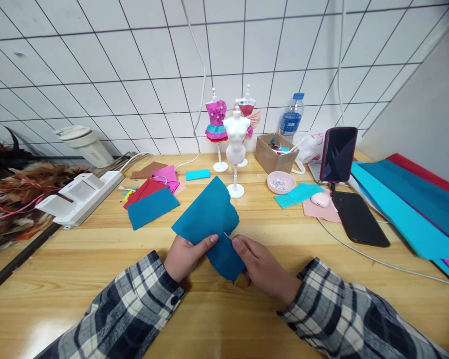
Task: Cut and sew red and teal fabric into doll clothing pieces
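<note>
A teal fabric piece (pixel 205 212), gathered at its middle, is held up over the wooden table between both hands. My left hand (pixel 187 254) is closed on its lower left, with the thumb pressing on the gather and the other fingers behind the cloth. At the right edge, my right hand (pixel 260 262) pinches the fabric. A thin, pale, needle-like thing (pixel 226 235) runs from the gather to my right thumb; its far end is hidden. Just beyond the cloth stands a bare white mini dress form (pixel 236 132).
Behind are a dressed pink form (pixel 216 117), a cardboard box (pixel 275 154) and a bead bowl (pixel 281 183). Fabric scraps (pixel 153 207) and a power strip (pixel 84 197) lie left. To the right are a propped phone (pixel 338 154), a black flat device (pixel 361 219), a cable and folded fabric (pixel 407 209).
</note>
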The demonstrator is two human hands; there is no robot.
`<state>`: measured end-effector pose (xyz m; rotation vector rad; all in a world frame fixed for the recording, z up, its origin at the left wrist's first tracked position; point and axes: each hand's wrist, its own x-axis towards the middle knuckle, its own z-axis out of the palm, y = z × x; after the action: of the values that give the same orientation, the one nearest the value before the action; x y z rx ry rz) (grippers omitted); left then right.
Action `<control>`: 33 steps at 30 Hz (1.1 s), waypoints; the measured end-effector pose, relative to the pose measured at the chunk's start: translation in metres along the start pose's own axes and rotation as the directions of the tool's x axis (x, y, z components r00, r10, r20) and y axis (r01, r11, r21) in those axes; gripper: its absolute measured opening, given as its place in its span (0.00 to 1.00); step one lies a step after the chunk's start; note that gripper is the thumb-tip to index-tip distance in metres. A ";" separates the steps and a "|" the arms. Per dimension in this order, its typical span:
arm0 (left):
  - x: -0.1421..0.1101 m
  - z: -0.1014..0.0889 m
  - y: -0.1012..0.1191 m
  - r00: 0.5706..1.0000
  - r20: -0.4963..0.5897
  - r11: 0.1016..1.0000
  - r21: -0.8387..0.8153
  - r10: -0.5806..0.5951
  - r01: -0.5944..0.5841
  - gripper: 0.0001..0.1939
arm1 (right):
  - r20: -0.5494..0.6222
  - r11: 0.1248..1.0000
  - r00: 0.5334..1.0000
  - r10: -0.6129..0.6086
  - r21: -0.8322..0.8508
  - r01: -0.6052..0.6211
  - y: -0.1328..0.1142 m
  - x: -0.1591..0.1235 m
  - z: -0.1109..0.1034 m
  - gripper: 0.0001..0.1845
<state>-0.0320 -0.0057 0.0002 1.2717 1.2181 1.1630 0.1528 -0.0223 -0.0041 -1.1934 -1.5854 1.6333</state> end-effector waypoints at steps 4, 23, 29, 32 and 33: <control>-0.002 0.000 0.001 1.000 0.000 1.000 0.013 0.005 -0.005 0.31 | 0.043 0.993 0.998 0.052 0.105 -0.056 0.000 0.000 0.002 0.27; -0.004 -0.002 0.002 0.991 0.135 0.990 0.140 -0.004 -0.015 0.28 | 0.021 0.993 0.996 -0.081 0.092 0.079 -0.001 -0.001 0.000 0.26; -0.004 -0.001 0.002 0.992 0.124 0.991 0.133 -0.031 0.014 0.29 | 0.052 0.985 0.998 0.047 0.166 -0.055 0.002 -0.002 0.002 0.26; -0.005 0.000 0.001 0.981 0.193 0.987 0.159 -0.014 -0.018 0.23 | 0.005 0.988 1.000 -0.003 0.153 0.002 0.003 -0.001 0.001 0.26; -0.005 0.000 0.000 0.979 0.205 0.987 0.160 -0.005 -0.028 0.22 | -0.003 0.990 1.000 -0.009 0.144 0.009 0.004 -0.001 0.001 0.27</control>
<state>-0.0319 -0.0110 0.0003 1.4832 1.1710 0.9296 0.1528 -0.0240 -0.0075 -1.1112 -1.4427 1.7090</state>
